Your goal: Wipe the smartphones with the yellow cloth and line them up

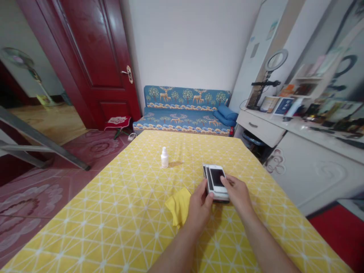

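A small stack of smartphones [217, 178] is between my two hands, over the right half of the table. The top phone is white with a dark screen; others show beneath it at the left and lower edges. My left hand [200, 203] grips the stack's left side, thumb at its lower left corner. On the right side my right hand [235, 189] closes on it, thumb resting on the top phone's screen. A crumpled yellow cloth [179, 206] lies beside my left hand, partly hidden by it. Farther off, a white spray bottle [164, 158] stands upright.
A yellow patterned tablecloth [113, 212] covers the table. Behind it is a blue sofa [182, 113]. To the right stands a white dresser [261, 127] with a ring light [276, 60] and several small items. A red stool [118, 122] and metal ladder legs [42, 138] are at the left.
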Tool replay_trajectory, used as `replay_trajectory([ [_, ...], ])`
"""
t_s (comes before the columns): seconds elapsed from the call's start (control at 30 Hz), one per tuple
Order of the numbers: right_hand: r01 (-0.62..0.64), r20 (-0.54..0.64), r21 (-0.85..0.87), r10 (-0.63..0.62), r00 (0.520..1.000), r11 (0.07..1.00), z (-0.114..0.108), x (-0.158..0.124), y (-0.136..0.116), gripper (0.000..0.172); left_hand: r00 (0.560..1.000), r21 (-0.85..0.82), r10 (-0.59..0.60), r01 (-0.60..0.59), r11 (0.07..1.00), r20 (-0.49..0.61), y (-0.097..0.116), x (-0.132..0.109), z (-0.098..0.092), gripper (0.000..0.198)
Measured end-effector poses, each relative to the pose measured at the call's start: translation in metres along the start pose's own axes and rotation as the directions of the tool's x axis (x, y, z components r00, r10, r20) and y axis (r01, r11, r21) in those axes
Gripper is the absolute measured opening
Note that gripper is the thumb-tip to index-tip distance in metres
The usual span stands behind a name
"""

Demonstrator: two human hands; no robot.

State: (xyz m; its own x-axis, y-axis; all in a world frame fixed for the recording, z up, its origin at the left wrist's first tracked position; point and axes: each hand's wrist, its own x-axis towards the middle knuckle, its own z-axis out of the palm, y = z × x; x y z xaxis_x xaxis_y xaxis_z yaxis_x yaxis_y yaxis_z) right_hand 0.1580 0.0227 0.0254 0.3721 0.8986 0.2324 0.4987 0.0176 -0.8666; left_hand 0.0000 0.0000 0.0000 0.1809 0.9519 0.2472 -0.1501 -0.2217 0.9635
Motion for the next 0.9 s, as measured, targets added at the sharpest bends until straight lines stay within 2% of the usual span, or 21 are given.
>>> replay_trajectory([
  [0.1, 0.016, -0.091, -0.039, -0.02, 0.996, 0.999, 0.003, -0.001, 0.006, 0.051, 1.0, -0.007, 0.013, -0.013, 1.0, -0.002, -0.003, 0.0, 0.001, 0.052],
  [0.17, 0.012, -0.168, 0.014, -0.009, 0.986, 1.0, 0.005, -0.001, 0.007, 0.06, 0.999, 0.011, 0.031, -0.03, 0.999, -0.016, -0.004, -0.001, 0.001, 0.057],
  [0.23, -0.017, -0.168, 0.092, 0.033, 0.985, 0.996, 0.009, -0.002, 0.005, 0.065, 0.999, 0.05, 0.043, -0.043, 0.998, 0.003, -0.004, -0.002, 0.001, 0.061],
  [0.37, -0.081, 0.028, 0.217, 0.077, 0.997, 0.973, 0.013, -0.008, -0.005, 0.055, 0.994, 0.099, 0.042, -0.052, 0.994, 0.096, 0.002, -0.002, 0.001, 0.058],
  [0.47, -0.122, 0.133, 0.228, 0.093, 0.987, 0.966, 0.01, -0.006, -0.013, 0.05, 0.997, 0.039, 0.014, -0.017, 0.999, 0.071, 0.011, -0.001, 0.001, 0.051],
  [0.57, -0.253, 0.261, 0.164, 0.205, 0.943, 0.954, 0.002, 0.008, -0.02, 0.041, 0.995, -0.062, -0.092, 0.091, 0.994, -0.027, 0.019, 0.003, 0.002, 0.046],
  [0.67, -0.358, 0.337, 0.098, 0.307, 0.89, 0.929, -0.004, 0.027, -0.024, 0.033, 0.973, -0.108, -0.198, 0.185, 0.977, -0.122, 0.021, 0.01, 0.007, 0.044],
  [0.9, -0.521, 0.373, 0.013, 0.479, 0.795, 0.854, -0.003, 0.045, -0.029, 0.03, 0.968, -0.083, -0.198, 0.187, 0.979, -0.156, 0.011, 0.02, 0.014, 0.043],
])
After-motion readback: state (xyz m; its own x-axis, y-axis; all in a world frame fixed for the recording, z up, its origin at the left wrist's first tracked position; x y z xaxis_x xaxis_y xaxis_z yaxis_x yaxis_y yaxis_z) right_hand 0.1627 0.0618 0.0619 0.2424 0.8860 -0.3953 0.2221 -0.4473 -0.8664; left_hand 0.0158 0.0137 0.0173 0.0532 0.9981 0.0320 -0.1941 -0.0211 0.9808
